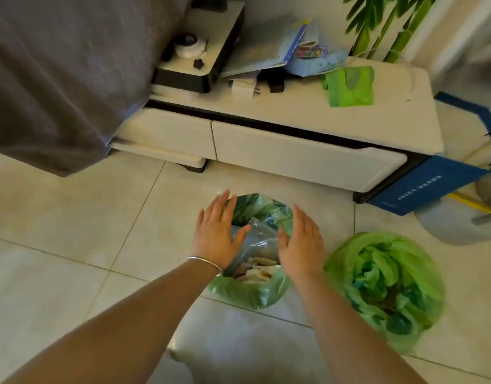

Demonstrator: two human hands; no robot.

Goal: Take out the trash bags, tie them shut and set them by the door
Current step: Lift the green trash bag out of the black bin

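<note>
While held flat, fingers straight and spread, palms down, gripping nothing: left hand [216,231] and right hand [301,245], apart from each other, one over each side of the open green trash bag [249,295] on the pale tiled floor [58,231]. Whether either palm actually touches the plastic, impossible to tell. Thin silver bangle [207,263] on the left wrist. Inside that bag, between the hands: crumpled clear plastic [259,239] and pale scraps of waste below it. Just right of that bag, near but apart from it: a second green trash bag [388,286], also open at the top, bunched green film and dark matter within. Beyond the first bag, against the far side: a low white cabinet [294,153] with drawers, papers and a folded green plastic packet [349,85] on top. Left of the cabinet: grey cloth [58,73] hanging to the floor.
</note>
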